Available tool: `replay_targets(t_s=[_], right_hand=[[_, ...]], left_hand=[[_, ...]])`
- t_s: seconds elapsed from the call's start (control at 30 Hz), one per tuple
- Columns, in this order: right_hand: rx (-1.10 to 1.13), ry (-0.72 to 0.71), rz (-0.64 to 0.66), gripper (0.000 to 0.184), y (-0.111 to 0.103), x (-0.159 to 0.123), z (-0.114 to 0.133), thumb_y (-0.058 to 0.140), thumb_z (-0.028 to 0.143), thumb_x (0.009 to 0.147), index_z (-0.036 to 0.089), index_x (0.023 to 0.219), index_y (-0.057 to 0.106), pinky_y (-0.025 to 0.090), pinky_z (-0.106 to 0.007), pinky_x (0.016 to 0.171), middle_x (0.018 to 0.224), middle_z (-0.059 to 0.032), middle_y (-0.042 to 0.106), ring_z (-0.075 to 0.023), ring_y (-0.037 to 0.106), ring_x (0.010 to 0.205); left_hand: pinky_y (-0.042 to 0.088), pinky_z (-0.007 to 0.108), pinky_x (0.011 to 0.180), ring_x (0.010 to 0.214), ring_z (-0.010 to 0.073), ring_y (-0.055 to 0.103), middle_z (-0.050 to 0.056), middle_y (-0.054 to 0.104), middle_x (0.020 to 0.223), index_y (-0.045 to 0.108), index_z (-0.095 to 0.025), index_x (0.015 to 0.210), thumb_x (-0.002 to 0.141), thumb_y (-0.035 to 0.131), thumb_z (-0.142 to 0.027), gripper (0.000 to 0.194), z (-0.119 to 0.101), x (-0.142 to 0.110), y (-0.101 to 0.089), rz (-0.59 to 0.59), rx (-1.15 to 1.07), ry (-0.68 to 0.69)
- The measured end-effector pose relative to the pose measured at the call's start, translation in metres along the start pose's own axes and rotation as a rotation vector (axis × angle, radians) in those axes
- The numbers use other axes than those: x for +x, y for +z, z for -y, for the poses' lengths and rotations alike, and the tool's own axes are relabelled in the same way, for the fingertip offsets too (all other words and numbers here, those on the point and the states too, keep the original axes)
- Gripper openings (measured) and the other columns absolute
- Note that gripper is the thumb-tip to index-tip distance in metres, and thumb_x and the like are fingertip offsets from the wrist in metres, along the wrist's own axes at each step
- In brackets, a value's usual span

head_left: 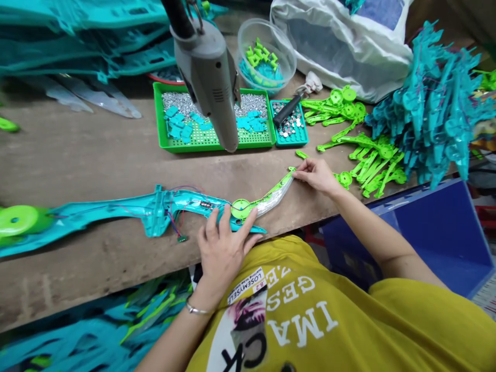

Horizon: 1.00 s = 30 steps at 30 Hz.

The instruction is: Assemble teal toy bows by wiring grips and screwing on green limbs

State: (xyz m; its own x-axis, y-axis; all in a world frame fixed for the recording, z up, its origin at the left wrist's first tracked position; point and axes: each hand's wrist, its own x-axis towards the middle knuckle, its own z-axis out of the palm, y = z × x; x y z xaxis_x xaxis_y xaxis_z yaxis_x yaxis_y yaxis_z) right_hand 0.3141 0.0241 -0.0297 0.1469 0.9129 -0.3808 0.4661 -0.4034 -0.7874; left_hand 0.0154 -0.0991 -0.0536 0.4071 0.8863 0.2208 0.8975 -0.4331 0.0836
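Observation:
A long teal plastic toy bow shell [127,205] lies along the table with its hollow side up, thin wires running through it. At its right end sits a round lime-green hub [241,208] with a curved green limb, and a clear plastic strip [273,200] lies along that limb. My left hand [222,243] rests on the shell's right end, its fingers spread beside the hub and near the strip. Between thumb and fingers, my right hand [315,174] pinches the far tip of the green limb and strip. A small green circuit board [182,238] hangs from the wires.
Overhead hangs a grey power screwdriver [211,82]. Behind it stand a green tray [217,147] of screws and teal pieces, a small teal tray [290,140] of metal discs, and a clear tub [267,85]. Green limbs [372,155] and teal parts [422,108] are piled right.

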Motion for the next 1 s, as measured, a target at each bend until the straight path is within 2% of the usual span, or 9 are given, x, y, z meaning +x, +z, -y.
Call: replay_targets(t_s=[0.13, 0.27, 0.33, 0.4, 0.5, 0.6, 0.77, 0.9, 1.0], right_hand=[[-0.040, 0.078, 0.086, 0.029, -0.005, 0.004, 0.010, 0.085, 0.030, 0.069, 0.018, 0.068, 0.059, 0.036, -0.025, 0.051, 0.055, 0.0025, 0.059, -0.0106, 0.049, 0.050], [-0.158, 0.029, 0.095, 0.023, -0.008, 0.003, 0.017, 0.079, 0.027, 0.076, 0.019, 0.069, 0.058, 0.036, -0.026, 0.052, 0.055, 0.0025, 0.058, -0.0114, 0.049, 0.052], [-0.271, -0.098, 0.025, 0.018, -0.010, -0.001, 0.019, 0.075, 0.031, 0.080, 0.018, 0.075, 0.063, 0.040, -0.028, 0.058, 0.064, -0.0004, 0.063, -0.0131, 0.052, 0.058], [-0.458, -0.291, -0.121, 0.012, -0.013, -0.005, 0.018, 0.067, 0.029, 0.085, 0.017, 0.086, 0.067, 0.045, -0.032, 0.069, 0.080, -0.0054, 0.069, -0.0178, 0.058, 0.070], [-0.821, -0.469, -0.291, 0.024, -0.013, -0.008, 0.012, 0.058, 0.019, 0.084, 0.016, 0.106, 0.068, 0.048, -0.041, 0.084, 0.102, -0.0139, 0.071, -0.0281, 0.062, 0.092], [-1.056, -0.456, -0.300, 0.034, -0.011, -0.006, 0.003, 0.051, 0.015, 0.088, 0.014, 0.118, 0.067, 0.047, -0.044, 0.087, 0.105, -0.0172, 0.070, -0.0320, 0.061, 0.099], [-1.128, -0.433, -0.328, 0.040, -0.011, 0.007, -0.008, 0.047, 0.012, 0.089, 0.012, 0.124, 0.064, 0.047, -0.045, 0.090, 0.108, -0.0185, 0.067, -0.0323, 0.058, 0.103], [-1.128, -0.358, -0.320, 0.043, -0.014, 0.014, -0.006, 0.050, 0.012, 0.085, 0.010, 0.126, 0.061, 0.046, -0.048, 0.095, 0.113, -0.0197, 0.063, -0.0333, 0.057, 0.109], [-1.078, -0.394, -0.363, 0.046, -0.026, 0.006, 0.011, 0.049, 0.012, 0.085, 0.011, 0.130, 0.059, 0.048, -0.049, 0.094, 0.116, -0.0198, 0.063, -0.0336, 0.059, 0.110]], left_hand=[[0.045, 0.054, 0.092, 0.134, 0.0472, 0.050, 0.024, 0.053, 0.149, 0.048, -0.042, 0.154, 0.091, 0.060, -0.065, 0.068, -0.006, 0.003, -0.006, 0.023, -0.005, -0.021], [0.047, 0.055, 0.092, 0.135, 0.0472, 0.051, 0.025, 0.054, 0.148, 0.051, -0.040, 0.152, 0.091, 0.060, -0.064, 0.066, -0.011, 0.006, -0.011, 0.040, -0.017, -0.051], [0.047, 0.056, 0.094, 0.135, 0.0473, 0.051, 0.025, 0.054, 0.149, 0.051, -0.040, 0.152, 0.092, 0.060, -0.064, 0.065, -0.012, 0.007, -0.013, 0.056, -0.029, -0.058], [0.047, 0.056, 0.095, 0.136, 0.0475, 0.051, 0.025, 0.054, 0.149, 0.050, -0.039, 0.153, 0.093, 0.059, -0.063, 0.065, -0.012, 0.007, -0.014, 0.075, -0.035, -0.064], [0.046, 0.056, 0.096, 0.138, 0.0480, 0.050, 0.025, 0.053, 0.150, 0.048, -0.038, 0.155, 0.093, 0.059, -0.063, 0.067, -0.011, 0.007, -0.015, 0.097, -0.038, -0.074], [0.044, 0.057, 0.101, 0.141, 0.0478, 0.048, 0.026, 0.052, 0.153, 0.043, -0.028, 0.159, 0.093, 0.059, -0.064, 0.077, -0.010, 0.004, -0.012, 0.099, -0.063, -0.084], [0.038, 0.053, 0.109, 0.143, 0.0442, 0.046, 0.029, 0.054, 0.150, 0.033, -0.006, 0.161, 0.093, 0.056, -0.068, 0.095, -0.006, 0.001, -0.009, 0.051, -0.124, -0.079], [0.037, 0.050, 0.109, 0.138, 0.0419, 0.051, 0.028, 0.061, 0.142, 0.025, -0.001, 0.162, 0.095, 0.056, -0.065, 0.098, -0.003, 0.003, -0.010, -0.024, -0.132, -0.075], [0.036, 0.049, 0.108, 0.135, 0.0403, 0.054, 0.026, 0.064, 0.139, 0.019, -0.001, 0.164, 0.096, 0.057, -0.063, 0.099, -0.001, 0.004, -0.009, -0.099, -0.150, -0.064]])
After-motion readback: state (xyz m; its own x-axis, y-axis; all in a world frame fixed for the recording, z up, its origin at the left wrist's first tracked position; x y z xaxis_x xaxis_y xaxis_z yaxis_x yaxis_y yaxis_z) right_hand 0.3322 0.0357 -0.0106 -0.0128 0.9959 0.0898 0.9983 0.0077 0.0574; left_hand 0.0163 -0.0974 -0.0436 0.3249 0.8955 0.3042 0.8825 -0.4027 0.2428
